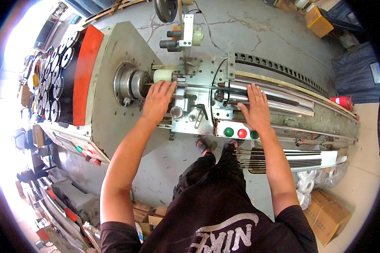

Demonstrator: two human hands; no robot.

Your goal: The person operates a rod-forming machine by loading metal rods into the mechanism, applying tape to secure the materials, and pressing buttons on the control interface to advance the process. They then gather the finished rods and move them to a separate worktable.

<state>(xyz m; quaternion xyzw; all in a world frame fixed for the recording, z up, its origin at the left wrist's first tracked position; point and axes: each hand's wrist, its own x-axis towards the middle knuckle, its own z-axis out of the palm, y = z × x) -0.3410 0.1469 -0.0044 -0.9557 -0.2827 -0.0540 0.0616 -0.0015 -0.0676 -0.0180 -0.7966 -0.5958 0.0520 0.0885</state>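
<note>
Black T-shirt point(207, 206) is filling the foreground. Thin dark rod point(200, 86) is running over the machine bed point(200, 71) from near the chuck point(140, 83), probably for straight support. Left hand point(158, 99) is curling over that end, fingers together; can't tell if it's pinching, maybe steadying. Right hand point(256, 109) is spreading flat above the chrome bars point(289, 109), thumb out, gripping nothing. Red button point(242, 133) is sitting close by, likely for easy reach.

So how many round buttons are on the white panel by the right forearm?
3: a green one at left, a red one mid-panel, a darker green one at right, partly behind the right forearm, which may hide more.
</note>
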